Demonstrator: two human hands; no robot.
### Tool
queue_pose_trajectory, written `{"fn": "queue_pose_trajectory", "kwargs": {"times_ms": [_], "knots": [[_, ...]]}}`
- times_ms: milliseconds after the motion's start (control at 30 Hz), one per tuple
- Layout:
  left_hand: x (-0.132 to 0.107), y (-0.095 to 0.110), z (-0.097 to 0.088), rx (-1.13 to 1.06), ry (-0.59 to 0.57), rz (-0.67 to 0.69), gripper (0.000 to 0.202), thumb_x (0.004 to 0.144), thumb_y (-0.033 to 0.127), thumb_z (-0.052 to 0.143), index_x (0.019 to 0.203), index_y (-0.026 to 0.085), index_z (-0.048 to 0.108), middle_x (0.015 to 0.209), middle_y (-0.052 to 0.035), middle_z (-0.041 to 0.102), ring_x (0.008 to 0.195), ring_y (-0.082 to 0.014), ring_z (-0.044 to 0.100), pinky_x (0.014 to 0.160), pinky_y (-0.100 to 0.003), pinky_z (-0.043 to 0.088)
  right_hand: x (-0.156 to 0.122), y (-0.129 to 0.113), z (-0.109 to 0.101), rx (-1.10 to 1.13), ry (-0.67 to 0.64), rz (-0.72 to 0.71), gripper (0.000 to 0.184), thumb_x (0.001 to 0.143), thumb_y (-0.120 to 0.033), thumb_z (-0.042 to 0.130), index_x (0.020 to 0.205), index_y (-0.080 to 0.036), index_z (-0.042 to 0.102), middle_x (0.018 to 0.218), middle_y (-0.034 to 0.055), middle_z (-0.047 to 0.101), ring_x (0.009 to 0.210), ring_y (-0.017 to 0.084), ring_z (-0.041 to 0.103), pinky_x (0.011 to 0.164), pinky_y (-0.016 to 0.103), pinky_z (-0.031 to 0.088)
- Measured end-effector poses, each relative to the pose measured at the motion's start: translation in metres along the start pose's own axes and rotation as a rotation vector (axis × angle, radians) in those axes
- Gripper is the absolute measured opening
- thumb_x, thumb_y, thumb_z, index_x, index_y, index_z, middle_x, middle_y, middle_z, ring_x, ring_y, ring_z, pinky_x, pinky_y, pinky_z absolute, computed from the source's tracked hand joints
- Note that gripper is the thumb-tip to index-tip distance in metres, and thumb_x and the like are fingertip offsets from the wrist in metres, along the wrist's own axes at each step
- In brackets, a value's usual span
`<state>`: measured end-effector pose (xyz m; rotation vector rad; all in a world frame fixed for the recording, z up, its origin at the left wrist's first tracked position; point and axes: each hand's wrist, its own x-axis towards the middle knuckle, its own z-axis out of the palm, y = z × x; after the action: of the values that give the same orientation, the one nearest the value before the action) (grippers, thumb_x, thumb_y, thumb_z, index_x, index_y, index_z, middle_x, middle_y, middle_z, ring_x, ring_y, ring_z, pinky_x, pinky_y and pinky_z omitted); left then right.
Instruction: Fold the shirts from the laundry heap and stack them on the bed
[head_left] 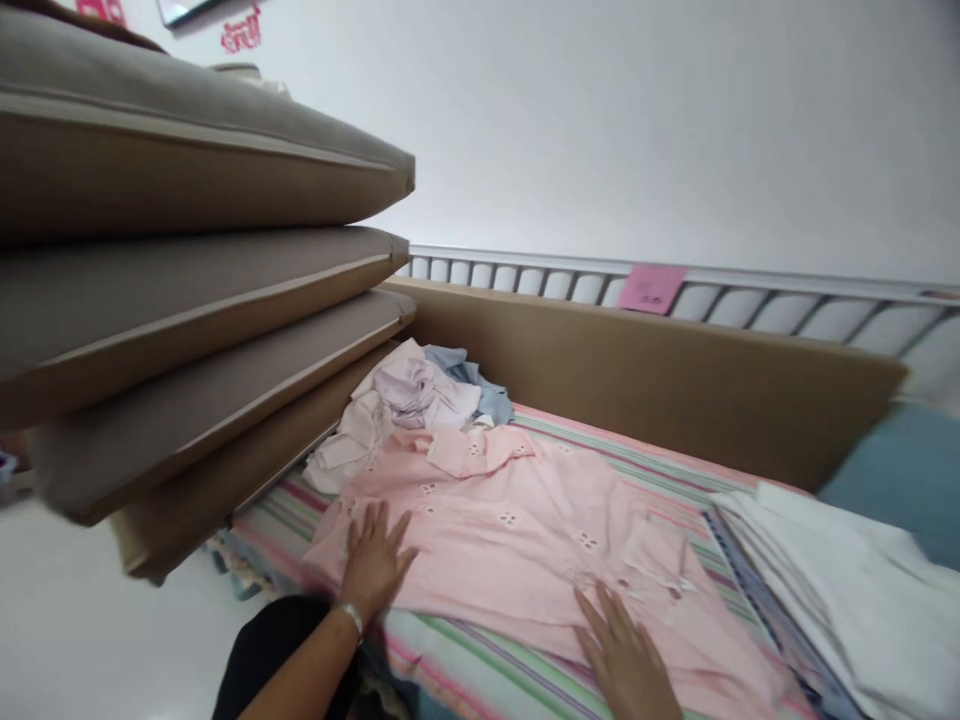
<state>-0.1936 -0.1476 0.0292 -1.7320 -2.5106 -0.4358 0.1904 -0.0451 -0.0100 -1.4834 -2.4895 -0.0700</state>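
A pink garment (pixel 480 560) with cut-out flower embroidery lies spread over a striped sheet (pixel 487 655). My left hand (pixel 375 562) rests on its left part, palm down with fingers spread; a bracelet circles the wrist. Toward the garment's right part, my right hand (pixel 622 645) lies palm down on the fabric, fingers stretched out. Neither hand grips anything. Behind the garment sits a crumpled heap of pale clothes (pixel 412 390), with a blue-grey cloth (pixel 480 385) at its back.
Thick grey-brown cushions (pixel 225 290) are stacked at the left. A brown padded board (pixel 637 380) runs along the back, before a grey railing (pixel 555 280) with a pink note (pixel 651 288). Folded clothes, white on top (pixel 862 590), lie at the right.
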Motion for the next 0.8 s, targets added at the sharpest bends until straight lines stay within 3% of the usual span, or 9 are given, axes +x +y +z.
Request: {"fn": "queue_pose_trajectory", "kwargs": {"times_ms": [300, 667, 800], "knots": [[0.008, -0.004, 0.007, 0.052, -0.033, -0.017, 0.058, 0.084, 0.056, 0.037, 0.138, 0.034, 0.034, 0.151, -0.0144, 0.024, 0.139, -0.036, 0.015, 0.106, -0.058, 0.012, 0.005, -0.011, -0.011, 0.006, -0.011, 0.054, 0.051, 0.086, -0.053, 0.035, 0.134, -0.035, 0.043, 0.144, 0.0018, 0.034, 0.133, 0.026, 0.03, 0.104, 0.053, 0.032], [0.003, -0.002, 0.003, 0.041, -0.032, -0.02, 0.058, 0.085, 0.055, 0.036, 0.139, 0.035, 0.033, 0.151, -0.0125, 0.023, 0.139, -0.0347, 0.015, 0.107, -0.058, 0.013, 0.01, 0.012, 0.018, -0.029, 0.016, -0.023, 0.052, 0.085, -0.054, 0.034, 0.132, -0.034, 0.045, 0.141, 0.0026, 0.038, 0.13, 0.027, 0.035, 0.1, 0.053, 0.038], [0.006, 0.001, -0.002, 0.04, -0.061, -0.026, 0.058, 0.085, 0.055, 0.036, 0.139, 0.034, 0.033, 0.151, -0.0126, 0.024, 0.139, -0.0349, 0.015, 0.107, -0.058, 0.013, 0.011, 0.007, 0.012, 0.014, 0.033, -0.005, 0.052, 0.084, -0.054, 0.036, 0.131, -0.034, 0.047, 0.142, 0.0031, 0.038, 0.13, 0.028, 0.035, 0.1, 0.053, 0.038]]}}
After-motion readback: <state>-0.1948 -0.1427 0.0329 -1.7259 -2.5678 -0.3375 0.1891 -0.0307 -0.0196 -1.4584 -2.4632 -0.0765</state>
